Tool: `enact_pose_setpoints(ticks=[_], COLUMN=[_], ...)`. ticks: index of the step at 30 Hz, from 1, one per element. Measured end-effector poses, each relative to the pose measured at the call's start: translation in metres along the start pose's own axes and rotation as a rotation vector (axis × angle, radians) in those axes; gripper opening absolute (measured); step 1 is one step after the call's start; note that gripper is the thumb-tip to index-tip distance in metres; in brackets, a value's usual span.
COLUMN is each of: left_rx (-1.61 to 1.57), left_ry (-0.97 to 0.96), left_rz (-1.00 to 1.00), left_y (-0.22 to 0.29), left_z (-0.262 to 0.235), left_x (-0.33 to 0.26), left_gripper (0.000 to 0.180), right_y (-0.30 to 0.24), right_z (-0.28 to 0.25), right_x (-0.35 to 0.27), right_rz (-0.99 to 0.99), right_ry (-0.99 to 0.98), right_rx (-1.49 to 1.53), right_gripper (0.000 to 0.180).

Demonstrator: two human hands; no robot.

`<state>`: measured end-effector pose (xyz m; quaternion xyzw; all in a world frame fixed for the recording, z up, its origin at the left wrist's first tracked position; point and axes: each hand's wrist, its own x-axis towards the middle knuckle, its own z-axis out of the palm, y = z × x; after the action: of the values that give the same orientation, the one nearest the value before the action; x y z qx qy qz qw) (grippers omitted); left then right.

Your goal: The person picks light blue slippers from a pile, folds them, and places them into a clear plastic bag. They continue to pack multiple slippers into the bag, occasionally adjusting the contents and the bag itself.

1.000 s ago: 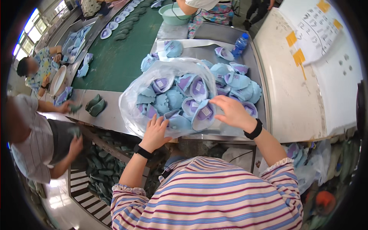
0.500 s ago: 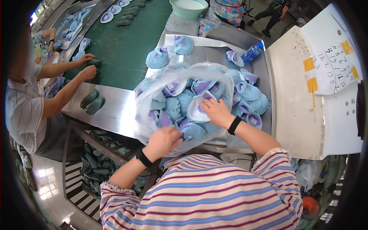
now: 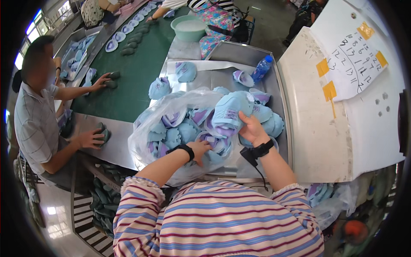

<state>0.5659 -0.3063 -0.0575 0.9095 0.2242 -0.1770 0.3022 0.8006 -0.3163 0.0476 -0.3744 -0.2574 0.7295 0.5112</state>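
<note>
At the bench [image 3: 117,135], the right hand [image 3: 253,129] grips a shoe upper [image 3: 229,111]; the left hand [image 3: 199,150], fingers parted, touches bagged uppers [image 3: 188,132].

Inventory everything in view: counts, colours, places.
large bag: one, clear, metal table
held upper: one, light blue and purple, over large bag
other uppers: many, same colours, in large bag, on table, far left
second bag: one, clear, lower right
bottle: one, blue, table's far right
basin: one, pale green, beyond table
shoe forms: many, dark green, green surface and lower left
paper: one, white, taped to right board
people: several, mixed clothing, left and top
left hand: one, bare, among other uppers
right hand: one, bare, around held upper
</note>
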Motion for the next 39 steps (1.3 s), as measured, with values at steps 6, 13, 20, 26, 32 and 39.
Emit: enact_pose_setpoints(ticks=[6,13,20,26,32,39], left_rx=[-0.305,-1.067,-1.237,-0.904,-1.263,-1.603], left_ry=[0.248,0.726,1.258,1.645,1.771,1.654], left_rz=[0.0,-0.113,0.0,-0.236,-0.059,0.091], left_y=[-0.042,-0.024,-0.019,0.019,0.035,0.006], left_z=[0.0,-0.052,-0.065,-0.074,-0.057,-0.056], left_x=[-0.015,-0.119,-0.164,-0.17,-0.125,-0.162], left_gripper=[0.034,0.011,0.006,0.013,0.01,0.01], right_y=[-0.019,-0.042,-0.025,-0.019,0.025,-0.015], right_z=[-0.012,-0.044,-0.009,0.041,0.105,0.01], right_x=[-0.016,-0.034,-0.009,-0.009,0.001,-0.002], right_rz=[-0.078,-0.103,0.042,0.216,-0.66,-0.158], right_ry=[-0.046,-0.093,-0.342,-0.419,-0.458,-0.536], right_rx=[0.007,0.05,-0.104,0.04,-1.174,-0.465], right_gripper=[0.044,0.04,0.045,0.051,0.039,0.036])
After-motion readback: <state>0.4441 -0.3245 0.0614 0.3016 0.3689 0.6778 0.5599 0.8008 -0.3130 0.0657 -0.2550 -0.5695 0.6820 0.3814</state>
